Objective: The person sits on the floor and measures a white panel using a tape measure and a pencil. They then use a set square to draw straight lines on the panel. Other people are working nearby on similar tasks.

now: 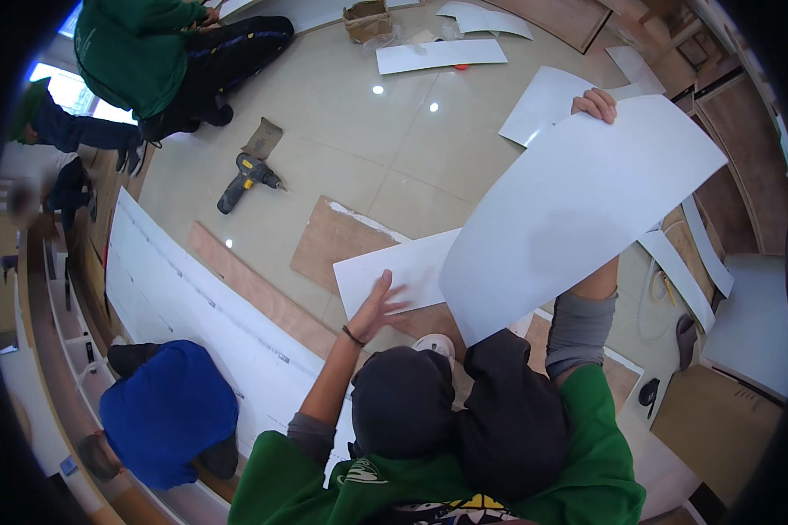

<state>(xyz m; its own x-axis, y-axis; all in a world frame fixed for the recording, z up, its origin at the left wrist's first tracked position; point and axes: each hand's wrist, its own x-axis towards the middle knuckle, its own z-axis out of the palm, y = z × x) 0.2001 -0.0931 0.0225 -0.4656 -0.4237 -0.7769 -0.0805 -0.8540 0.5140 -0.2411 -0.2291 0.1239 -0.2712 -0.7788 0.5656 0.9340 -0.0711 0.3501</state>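
White sheet (578, 210), right hand (595, 105) partly behind

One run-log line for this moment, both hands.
Right hand: gripping large white sheet; left hand: open, at smaller white panel; drill: on tiled floor

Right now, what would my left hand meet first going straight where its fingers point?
Your left hand would probably meet the large curved sheet; depth is unclear, so the smaller panel could come first.
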